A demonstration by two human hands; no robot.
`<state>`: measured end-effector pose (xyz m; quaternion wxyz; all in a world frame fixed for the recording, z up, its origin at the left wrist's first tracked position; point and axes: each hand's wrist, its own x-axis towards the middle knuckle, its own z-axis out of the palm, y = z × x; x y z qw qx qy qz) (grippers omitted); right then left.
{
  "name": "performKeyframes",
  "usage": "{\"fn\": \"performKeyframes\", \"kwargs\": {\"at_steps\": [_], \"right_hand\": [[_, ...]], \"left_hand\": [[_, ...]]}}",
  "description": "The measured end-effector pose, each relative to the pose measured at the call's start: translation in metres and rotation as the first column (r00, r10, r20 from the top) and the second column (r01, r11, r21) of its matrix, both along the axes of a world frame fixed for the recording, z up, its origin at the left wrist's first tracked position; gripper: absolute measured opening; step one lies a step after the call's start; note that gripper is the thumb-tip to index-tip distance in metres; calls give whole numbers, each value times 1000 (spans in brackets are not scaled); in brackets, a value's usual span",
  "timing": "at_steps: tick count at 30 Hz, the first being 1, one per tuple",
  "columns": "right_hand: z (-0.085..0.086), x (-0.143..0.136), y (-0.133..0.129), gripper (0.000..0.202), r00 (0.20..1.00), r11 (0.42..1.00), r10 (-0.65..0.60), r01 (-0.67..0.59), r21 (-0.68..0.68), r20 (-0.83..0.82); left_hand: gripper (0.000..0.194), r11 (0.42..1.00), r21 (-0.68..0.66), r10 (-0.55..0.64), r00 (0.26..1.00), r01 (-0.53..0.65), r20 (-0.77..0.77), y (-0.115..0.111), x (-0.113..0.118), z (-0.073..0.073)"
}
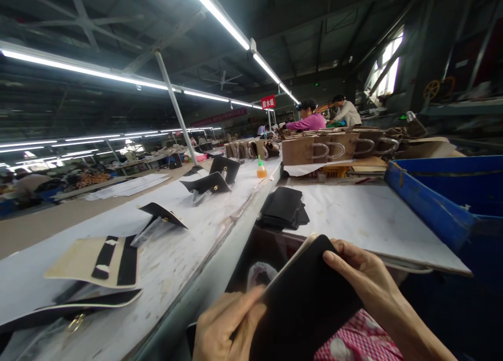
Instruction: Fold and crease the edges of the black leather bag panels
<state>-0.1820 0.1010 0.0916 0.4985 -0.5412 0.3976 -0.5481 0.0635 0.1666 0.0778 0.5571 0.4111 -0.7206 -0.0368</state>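
Observation:
Between my hands, close to the camera, is a black leather panel point(306, 303) with a pale layer showing along its upper left edge. My right hand point(363, 272) grips its top right corner, thumb on the black face and fingers behind. My left hand point(231, 321) is closed at the panel's lower left edge, slightly blurred; its fingertips touch the pale edge. Beyond the panel lies a stack of black leather pieces point(282, 206) on a white-topped board. To the left, a flap piece with cream lining point(92, 261) lies on the long table.
Several black flap pieces with gold clasps point(208, 185) lie along the white table point(173, 266). A glue bottle with green tip point(261, 168) stands near its edge. A blue bin point(432, 193) is at right. Brown bag-like pieces point(298, 150) and a person in pink point(308, 121) are farther back.

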Motion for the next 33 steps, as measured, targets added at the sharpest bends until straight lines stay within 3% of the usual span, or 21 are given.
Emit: {"fn": "performKeyframes", "kwargs": {"at_steps": [5, 9, 13, 17, 22, 24, 28, 33], "right_hand": [[-2, -1, 2, 51, 998, 998, -64, 65, 23, -16], [-2, 1, 4, 50, 992, 995, -102, 100, -30, -74], [2, 5, 7, 48, 988, 993, -119, 116, -34, -97], [3, 7, 8, 45, 985, 993, -109, 101, -68, -134], [-3, 7, 8, 41, 968, 970, -152, 106, -220, -202], [-6, 7, 7, 37, 962, 959, -172, 115, -260, -210], [-5, 9, 8, 39, 965, 957, -148, 84, -277, -217], [6, 13, 16, 36, 921, 881, -284, 140, -451, -268]], "left_hand": [[49, 998, -38, -45, 974, 55, 224, -10, 5, 2], [50, 996, -60, -47, 960, 66, 274, -17, -3, -4], [37, 994, -108, 18, 982, 2, 187, -21, -16, -12], [41, 989, -144, -1, 976, 33, 216, -25, -21, -15], [47, 977, -214, 36, 983, 4, 182, -26, -30, -17], [45, 980, -196, -6, 997, 21, 78, -23, -35, -16], [33, 981, -66, -192, 967, 183, -169, -14, -40, -8], [40, 979, -11, -202, 962, 204, -185, -12, -43, 1]]}}
